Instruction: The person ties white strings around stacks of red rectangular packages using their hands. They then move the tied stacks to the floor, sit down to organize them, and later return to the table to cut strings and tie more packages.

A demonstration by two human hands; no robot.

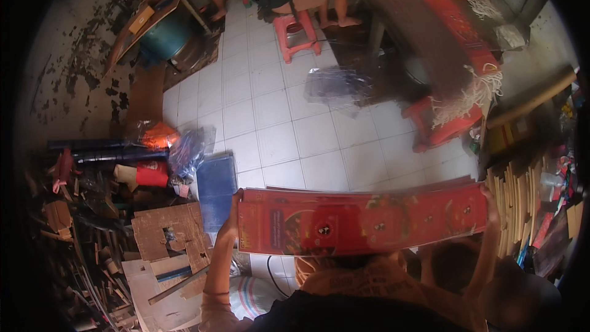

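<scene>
a: the left hand sits mostly behind the near left end of the long red board, so its fingers don't show.

b: same at the right hand, only a sliver shows at the board's far end. the board's pictures are too blurred to tell.

a: far off, the person on the pink stool is cut off by the top edge.

b: the red cloth on the right is smeared too.

A long red panel hangs level at about six o'clock, stretched from eight o'clock to four. It is glossy, printed with dark round motifs in a row and a darker block near its left end, edges slightly bowed.
</scene>
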